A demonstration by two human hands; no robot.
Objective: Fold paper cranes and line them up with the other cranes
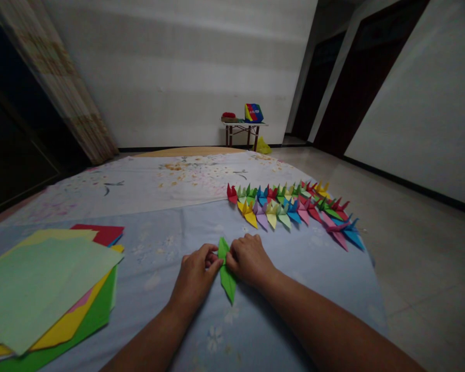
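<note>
A piece of folded green origami paper (227, 284) lies on the blue cloth in front of me, a long narrow shape with pointed ends. My left hand (200, 268) pinches its left edge near the middle between thumb and fingers. From the other side, my right hand (250, 258) has its fingers curled against the paper's right edge. Beyond my right hand stand rows of folded paper cranes (271, 209) in red, yellow, green, blue, pink and purple. To my left lies a loose stack of coloured paper sheets (50, 284), pale green on top.
The round table carries a blue floral cloth (170, 227) and a white flowered cloth (139, 183). Its right edge curves down to the tiled floor. Against the far wall, a small table (238, 124) holds a colourful box (253, 112) and a red item. A curtain (65, 77) hangs at left.
</note>
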